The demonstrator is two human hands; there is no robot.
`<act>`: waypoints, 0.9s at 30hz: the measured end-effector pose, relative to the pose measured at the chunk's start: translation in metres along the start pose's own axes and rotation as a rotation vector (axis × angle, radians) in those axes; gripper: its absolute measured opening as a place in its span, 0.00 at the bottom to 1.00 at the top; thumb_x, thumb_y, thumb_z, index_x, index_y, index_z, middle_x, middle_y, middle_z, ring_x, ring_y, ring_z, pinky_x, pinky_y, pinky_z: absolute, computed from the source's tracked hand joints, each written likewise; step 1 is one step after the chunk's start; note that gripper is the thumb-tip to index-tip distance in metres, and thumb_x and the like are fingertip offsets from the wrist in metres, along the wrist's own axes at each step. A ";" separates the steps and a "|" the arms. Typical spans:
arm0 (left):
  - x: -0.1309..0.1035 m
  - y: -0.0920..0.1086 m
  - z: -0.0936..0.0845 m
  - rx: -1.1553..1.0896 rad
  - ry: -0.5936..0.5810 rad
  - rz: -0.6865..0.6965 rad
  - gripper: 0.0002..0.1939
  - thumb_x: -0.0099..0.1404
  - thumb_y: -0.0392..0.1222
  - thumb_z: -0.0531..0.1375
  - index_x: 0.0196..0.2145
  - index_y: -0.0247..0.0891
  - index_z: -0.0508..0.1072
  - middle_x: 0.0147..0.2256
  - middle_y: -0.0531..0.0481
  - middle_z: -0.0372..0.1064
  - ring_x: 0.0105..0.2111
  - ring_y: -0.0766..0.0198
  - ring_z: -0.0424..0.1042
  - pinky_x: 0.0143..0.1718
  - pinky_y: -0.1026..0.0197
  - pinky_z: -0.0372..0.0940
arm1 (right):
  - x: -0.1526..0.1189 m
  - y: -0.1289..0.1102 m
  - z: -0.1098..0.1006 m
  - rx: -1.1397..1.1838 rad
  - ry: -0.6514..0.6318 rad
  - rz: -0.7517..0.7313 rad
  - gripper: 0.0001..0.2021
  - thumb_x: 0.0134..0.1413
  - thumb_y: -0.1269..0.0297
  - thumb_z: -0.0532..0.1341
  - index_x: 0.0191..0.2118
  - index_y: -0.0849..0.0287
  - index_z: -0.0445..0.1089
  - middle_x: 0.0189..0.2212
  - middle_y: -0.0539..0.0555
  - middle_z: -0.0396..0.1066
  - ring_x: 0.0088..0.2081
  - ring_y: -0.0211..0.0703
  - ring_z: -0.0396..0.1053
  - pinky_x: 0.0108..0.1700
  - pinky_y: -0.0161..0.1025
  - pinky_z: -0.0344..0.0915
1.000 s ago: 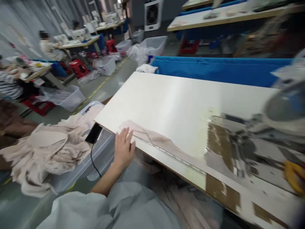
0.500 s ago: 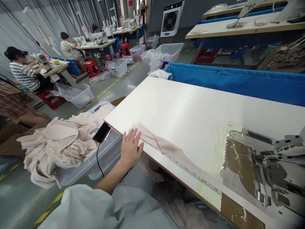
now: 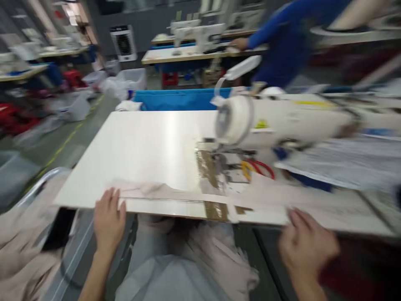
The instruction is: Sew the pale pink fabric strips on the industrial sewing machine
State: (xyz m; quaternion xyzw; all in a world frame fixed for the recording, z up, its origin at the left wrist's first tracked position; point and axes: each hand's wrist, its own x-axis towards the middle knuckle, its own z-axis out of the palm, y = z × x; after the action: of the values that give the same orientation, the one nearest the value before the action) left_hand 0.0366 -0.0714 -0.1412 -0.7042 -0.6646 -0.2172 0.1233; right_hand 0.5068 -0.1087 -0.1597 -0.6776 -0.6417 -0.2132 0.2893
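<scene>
Blurred sewing workshop beyond a smooth white table (image 3: 140,142). At far left, a clear bin (image 3: 67,265) heaped with pale pink fabric (image 3: 28,246), and a black phone-like device (image 3: 59,229) near the table's corner. Next, the left hand (image 3: 109,223) at the near edge, fingers flat and nearly side by side, thumb apart, fingertips touching the left end of a pale cloth strip (image 3: 150,191). Laid along the near part of the tabletop, rumpled at this end, stretching rightward past brown tape (image 3: 216,211) toward the sewing machine (image 3: 282,119); right end hard to make out. Probably thin, light and soft, likely to slide easily on the slick top and crease if pushed; best steadied under flat fingertips at the left end and guided by the edge with light tension. Below the table, by the lap, more loose fabric (image 3: 216,251). Beside the machine, yellow-and-red-handled snips (image 3: 248,164); behind, a co-worker's blue sleeve (image 3: 275,29). Then the right hand (image 3: 305,242) at the near edge, fingers bent inward; pinch or loose curl, impossible to say through the blur. At far right, a crumpled pale packet (image 3: 341,163).
</scene>
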 end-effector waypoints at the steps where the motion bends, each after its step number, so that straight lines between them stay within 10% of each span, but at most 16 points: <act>1: 0.002 -0.003 0.002 -0.013 0.021 0.025 0.26 0.70 0.41 0.51 0.64 0.37 0.56 0.59 0.31 0.59 0.61 0.41 0.56 0.57 0.35 0.55 | -0.010 0.004 -0.005 -0.066 0.092 0.014 0.17 0.67 0.60 0.49 0.54 0.60 0.67 0.46 0.65 0.71 0.48 0.63 0.69 0.49 0.62 0.63; 7: 0.005 -0.005 0.002 -0.024 0.025 0.106 0.30 0.69 0.40 0.51 0.67 0.47 0.48 0.62 0.35 0.53 0.63 0.40 0.53 0.57 0.34 0.55 | -0.024 -0.011 -0.013 -0.076 0.088 0.157 0.19 0.67 0.62 0.48 0.57 0.64 0.64 0.54 0.67 0.66 0.58 0.61 0.60 0.60 0.63 0.49; 27: 0.008 -0.001 -0.004 0.032 0.074 0.021 0.24 0.70 0.46 0.46 0.55 0.29 0.68 0.55 0.29 0.62 0.59 0.40 0.59 0.56 0.38 0.57 | -0.015 0.010 -0.009 0.043 0.068 0.172 0.17 0.68 0.63 0.49 0.55 0.59 0.67 0.56 0.62 0.66 0.59 0.58 0.60 0.64 0.61 0.40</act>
State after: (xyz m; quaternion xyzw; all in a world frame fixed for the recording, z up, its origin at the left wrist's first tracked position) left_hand 0.0356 -0.0662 -0.1342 -0.7005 -0.6555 -0.2311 0.1616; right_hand 0.5160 -0.1259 -0.1647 -0.7162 -0.5753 -0.1968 0.3426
